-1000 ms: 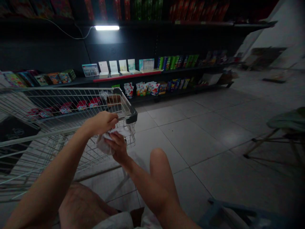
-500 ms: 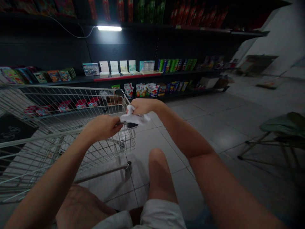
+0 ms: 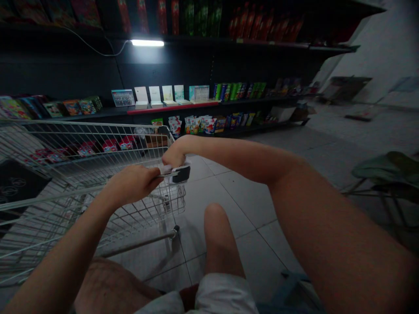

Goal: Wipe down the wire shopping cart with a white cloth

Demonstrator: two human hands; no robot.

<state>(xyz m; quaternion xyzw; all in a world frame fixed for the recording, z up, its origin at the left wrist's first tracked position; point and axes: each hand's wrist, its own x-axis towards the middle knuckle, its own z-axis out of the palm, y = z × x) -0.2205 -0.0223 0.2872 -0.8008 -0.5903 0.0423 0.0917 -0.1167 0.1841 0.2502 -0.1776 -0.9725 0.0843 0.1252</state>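
Head view: at the cart's [image 3: 49, 192] corner [image 3: 181, 175], wiping is apparently being done with a cloth [image 3: 166, 168] bunched under the curled right hand [image 3: 175, 156]; the rim is being gripped by the left hand [image 3: 131, 185], steady bracing being called for.

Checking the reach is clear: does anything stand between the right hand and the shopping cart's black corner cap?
Only the white cloth, under the right hand, shows between it and the black corner cap. Nothing else visible blocks it; the left hand is off to one side.
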